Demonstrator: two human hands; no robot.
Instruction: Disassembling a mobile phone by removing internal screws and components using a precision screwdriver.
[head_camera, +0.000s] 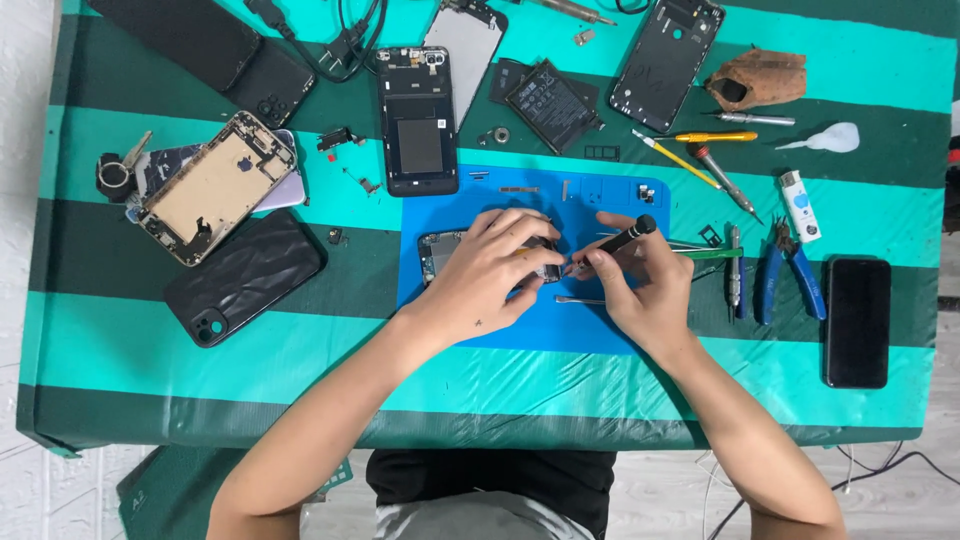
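Observation:
An opened phone (436, 252) lies on the blue work mat (610, 195) in the middle of the table, with its inner parts exposed. My left hand (492, 270) lies over it and holds it down, hiding most of it. My right hand (640, 285) grips a black screwdriver (622, 238). Its tip points left at the phone's right end, close to my left fingertips. Small screws and metal parts lie on the mat behind the hands.
Several phone shells, back covers and a battery (552, 102) lie on the green striped cloth at the back and left. Blue pliers (790, 270), tweezers, screwdrivers (715, 137) and a black phone (857, 320) sit to the right. Cables lie at the back.

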